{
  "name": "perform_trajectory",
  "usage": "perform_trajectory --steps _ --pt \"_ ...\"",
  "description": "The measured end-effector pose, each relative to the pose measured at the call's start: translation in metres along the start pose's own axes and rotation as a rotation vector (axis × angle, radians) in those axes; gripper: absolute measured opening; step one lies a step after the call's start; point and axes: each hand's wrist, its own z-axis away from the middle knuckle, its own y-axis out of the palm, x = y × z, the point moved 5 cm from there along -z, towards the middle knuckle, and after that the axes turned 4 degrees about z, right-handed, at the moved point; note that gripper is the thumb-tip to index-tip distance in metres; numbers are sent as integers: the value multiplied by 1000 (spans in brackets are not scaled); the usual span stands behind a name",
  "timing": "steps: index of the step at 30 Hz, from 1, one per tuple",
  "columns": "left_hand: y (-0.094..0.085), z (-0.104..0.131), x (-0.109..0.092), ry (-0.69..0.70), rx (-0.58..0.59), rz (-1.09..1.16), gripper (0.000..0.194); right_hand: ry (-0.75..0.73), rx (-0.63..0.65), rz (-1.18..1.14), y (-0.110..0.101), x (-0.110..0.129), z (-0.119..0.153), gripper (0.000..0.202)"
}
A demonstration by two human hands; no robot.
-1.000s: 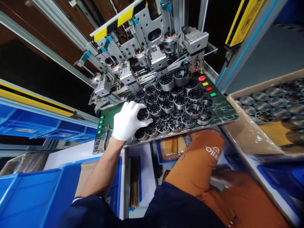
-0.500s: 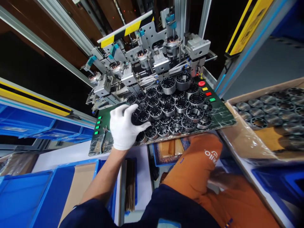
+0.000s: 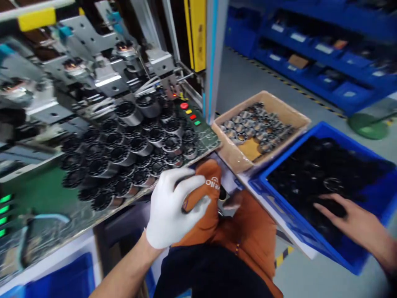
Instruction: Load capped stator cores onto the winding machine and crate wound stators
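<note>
My left hand (image 3: 176, 207) wears a white glove and hovers over my lap, close to the bench's front edge. Its fingers are curved and apart, with nothing between them. Stacked metal rings with black slotted ends, which look like motor stators (image 3: 141, 142), stand on the green bench top to its left. On the far right, my bare right hand (image 3: 356, 219) reaches into a blue bin (image 3: 297, 219) of black parts. Thumb and fingers close round a dark rounded black part (image 3: 333, 207); its exact form is blurred.
A cardboard box (image 3: 231, 155) holding rows of metal rings sits between bench and blue bin. Machine fixtures (image 3: 108, 78) line the back of the bench, with coloured buttons (image 3: 190, 117) at its right. A pair of pliers (image 3: 27, 231) lies front left. Blue shelving (image 3: 304, 45) stands beyond.
The view has swung to the right. My left hand has left the stacked rings and come back over my lap. My right hand now shows in the blue bin, holding a black part.
</note>
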Motion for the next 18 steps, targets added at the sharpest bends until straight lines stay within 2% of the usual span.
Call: perform_trajectory --steps 2,4,6,7,9,11,13,15,18 --pt "33 -48 -14 53 82 56 26 -18 54 20 3 -21 2 58" --pt "74 -99 -23 59 218 -14 25 -33 63 16 9 -30 2 51" --pt "123 -146 -23 15 402 -230 36 -40 50 3 15 -32 -1 46" --pt "150 -164 -21 28 542 -329 41 -38 42 -4 17 -31 -2 45" --pt "195 -195 -14 64 674 -369 41 -23 37 -22 21 -29 -5 42" --pt "233 -212 0 78 813 -408 40 -5 52 -54 25 -26 -8 41" --pt "259 -220 15 90 937 -445 45 9 76 -108 28 -24 -12 40" --pt "273 -223 27 111 1022 -479 55 30 85 -175 29 -22 -14 38" --pt "280 -223 34 136 1090 -527 55 112 41 -285 25 -23 -15 41"
